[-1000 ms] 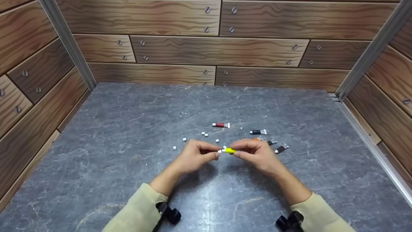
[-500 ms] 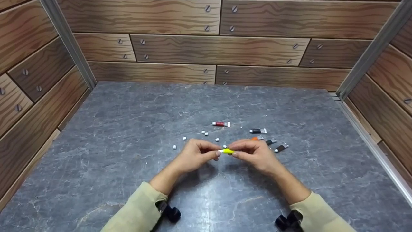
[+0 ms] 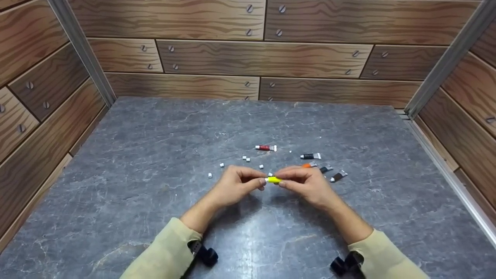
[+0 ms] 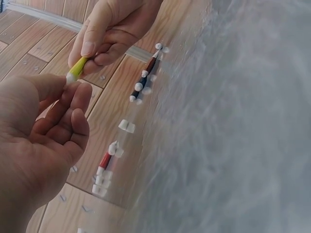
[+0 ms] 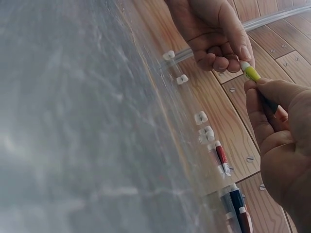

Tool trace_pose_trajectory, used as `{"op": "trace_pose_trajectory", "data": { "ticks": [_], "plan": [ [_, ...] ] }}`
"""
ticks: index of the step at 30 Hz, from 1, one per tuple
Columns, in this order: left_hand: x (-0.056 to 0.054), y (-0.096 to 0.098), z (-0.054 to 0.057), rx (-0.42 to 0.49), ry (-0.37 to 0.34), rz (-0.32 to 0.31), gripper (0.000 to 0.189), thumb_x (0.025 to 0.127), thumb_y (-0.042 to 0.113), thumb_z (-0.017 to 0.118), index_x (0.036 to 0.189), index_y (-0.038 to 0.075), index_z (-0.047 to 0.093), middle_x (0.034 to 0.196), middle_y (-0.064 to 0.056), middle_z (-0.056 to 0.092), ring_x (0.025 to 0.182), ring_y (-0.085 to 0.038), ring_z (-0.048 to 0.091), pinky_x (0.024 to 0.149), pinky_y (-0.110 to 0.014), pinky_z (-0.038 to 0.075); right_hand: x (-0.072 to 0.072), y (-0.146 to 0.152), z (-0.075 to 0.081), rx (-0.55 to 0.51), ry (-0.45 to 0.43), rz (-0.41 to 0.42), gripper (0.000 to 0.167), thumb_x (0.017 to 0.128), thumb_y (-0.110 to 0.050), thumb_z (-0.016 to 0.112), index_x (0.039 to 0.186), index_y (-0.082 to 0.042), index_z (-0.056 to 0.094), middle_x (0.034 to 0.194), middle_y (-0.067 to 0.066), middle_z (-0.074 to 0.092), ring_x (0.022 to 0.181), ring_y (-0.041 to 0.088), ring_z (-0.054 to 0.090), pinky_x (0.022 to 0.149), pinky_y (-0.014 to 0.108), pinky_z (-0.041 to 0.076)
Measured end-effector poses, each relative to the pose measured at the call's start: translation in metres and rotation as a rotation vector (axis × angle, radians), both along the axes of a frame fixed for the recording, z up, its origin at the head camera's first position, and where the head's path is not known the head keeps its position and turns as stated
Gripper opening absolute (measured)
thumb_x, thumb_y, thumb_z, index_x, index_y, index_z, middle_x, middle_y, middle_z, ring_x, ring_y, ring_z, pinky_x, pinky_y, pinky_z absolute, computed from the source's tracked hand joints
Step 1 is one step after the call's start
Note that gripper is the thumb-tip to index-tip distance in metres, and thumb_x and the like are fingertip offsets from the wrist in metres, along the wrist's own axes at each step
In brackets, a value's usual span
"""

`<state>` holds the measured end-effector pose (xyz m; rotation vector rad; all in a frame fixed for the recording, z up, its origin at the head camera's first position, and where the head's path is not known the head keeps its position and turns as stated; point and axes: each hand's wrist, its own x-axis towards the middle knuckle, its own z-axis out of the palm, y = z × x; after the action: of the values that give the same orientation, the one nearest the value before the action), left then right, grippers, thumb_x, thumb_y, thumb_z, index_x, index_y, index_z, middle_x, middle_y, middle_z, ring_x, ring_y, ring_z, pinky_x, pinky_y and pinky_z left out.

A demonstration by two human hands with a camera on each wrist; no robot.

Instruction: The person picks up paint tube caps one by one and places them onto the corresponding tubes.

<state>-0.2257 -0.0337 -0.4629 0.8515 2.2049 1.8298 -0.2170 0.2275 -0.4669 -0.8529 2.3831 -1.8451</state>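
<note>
A small yellow paint tube (image 3: 273, 179) is held level over the grey table between both hands. My right hand (image 3: 308, 185) grips its body with thumb and fingers. At its left end my left hand (image 3: 234, 186) pinches the white cap (image 4: 72, 77) between thumb and forefinger. The same yellow tube (image 5: 251, 73) shows in the right wrist view, its far end hidden by the right fingers. Just behind the hands a loose white cap (image 3: 270, 174) lies on the table, and an orange tube (image 3: 309, 165) is partly covered by the right hand.
A red tube (image 3: 266, 148) lies farther back. To the right are a black tube (image 3: 310, 156), a dark tube (image 3: 326, 169) and a brown tube (image 3: 339, 176). Several white caps (image 3: 222, 165) are scattered at left. Wood-patterned walls (image 3: 209, 58) enclose the table.
The white cap has closed up against the yellow tube as the left fingers came nearer to it. Both hands stay almost in place; the other tubes and caps lie as before.
</note>
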Motion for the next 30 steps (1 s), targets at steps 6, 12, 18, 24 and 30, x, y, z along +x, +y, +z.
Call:
{"op": "trace_pose_trajectory", "data": {
  "ticks": [6,12,18,24,30],
  "plan": [
    [0.0014,0.0019,-0.0008,0.040,-0.004,0.014,0.017,0.098,0.006,0.076,0.113,0.001,0.081,0.101,-0.022,0.078,0.086,-0.015,0.075,0.077,-0.024,0.059,0.0001,-0.0004,-0.0013,0.007,0.002,-0.023,0.023,0.093,-0.001,0.080,0.116,0.002,0.079,0.117,0.017,0.077,0.106,0.018,0.073,0.085,0.029,0.061],
    [0.0017,0.0021,-0.0007,0.048,0.011,0.021,0.016,0.098,0.005,0.075,0.112,0.001,0.081,0.098,-0.020,0.078,0.087,-0.017,0.074,0.076,-0.024,0.059,-0.0004,-0.0007,-0.0015,0.000,-0.003,-0.018,0.023,0.093,-0.002,0.079,0.116,0.002,0.079,0.117,0.016,0.077,0.107,0.020,0.073,0.087,0.030,0.061],
    [0.0015,0.0030,-0.0007,0.036,0.020,0.045,0.015,0.097,0.006,0.077,0.111,0.002,0.081,0.103,-0.015,0.079,0.086,-0.013,0.072,0.075,-0.023,0.058,-0.0011,-0.0012,-0.0008,-0.002,0.007,-0.014,0.022,0.093,-0.002,0.080,0.115,0.001,0.079,0.117,0.015,0.077,0.108,0.021,0.073,0.088,0.031,0.061],
    [0.0028,0.0028,-0.0004,0.020,0.026,0.070,0.014,0.095,0.005,0.079,0.108,0.003,0.082,0.100,-0.007,0.080,0.082,-0.011,0.070,0.071,-0.023,0.057,0.0004,-0.0023,-0.0009,-0.008,0.008,-0.009,0.022,0.093,-0.001,0.080,0.115,0.001,0.079,0.116,0.015,0.077,0.109,0.021,0.073,0.088,0.031,0.061],
    [0.0021,0.0031,0.0006,0.023,0.057,0.070,0.011,0.095,0.006,0.079,0.105,0.003,0.082,0.099,-0.007,0.080,0.080,-0.011,0.068,0.070,-0.023,0.055,0.0004,-0.0022,0.0002,-0.020,-0.004,-0.010,0.022,0.093,0.000,0.079,0.115,0.003,0.079,0.116,0.017,0.077,0.108,0.020,0.073,0.087,0.031,0.061]
  ]
}}
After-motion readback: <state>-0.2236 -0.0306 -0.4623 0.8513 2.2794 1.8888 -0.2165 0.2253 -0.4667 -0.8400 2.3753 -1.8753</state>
